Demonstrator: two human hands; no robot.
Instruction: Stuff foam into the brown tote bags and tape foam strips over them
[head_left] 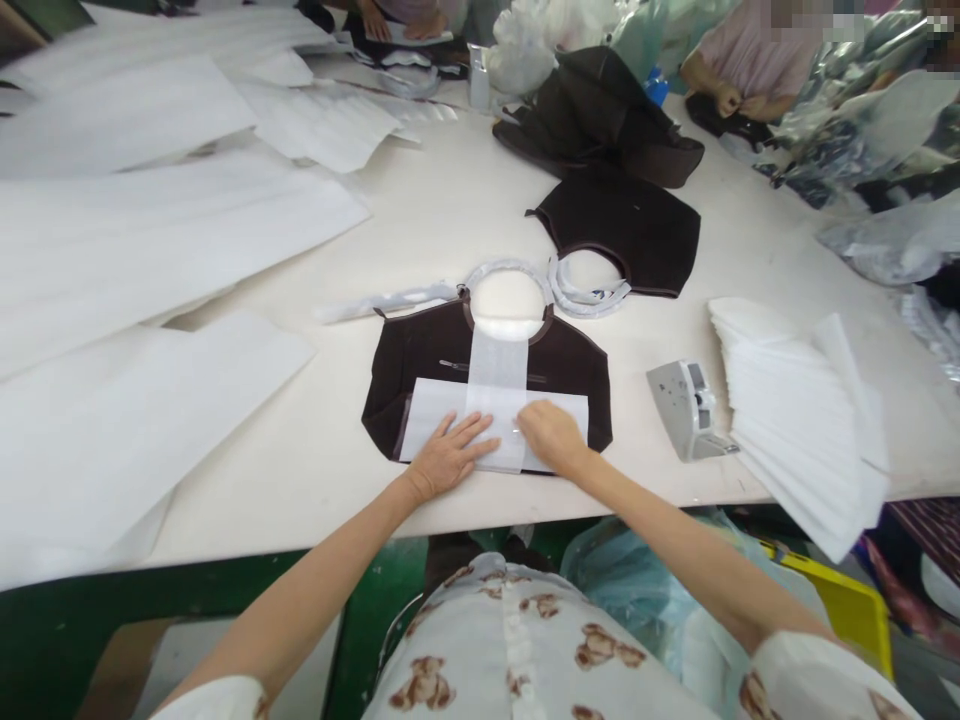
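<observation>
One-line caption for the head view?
Both hands, left hand and right hand, press white foam sheet onto dark bag.

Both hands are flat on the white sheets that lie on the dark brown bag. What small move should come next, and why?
Probably smooth the white strip flat where it crosses the white sheet. The left hand and the right hand already press on either side of the crossing on the dark brown bag, and the strip's lower end lies between them near the bag's bottom edge.
</observation>
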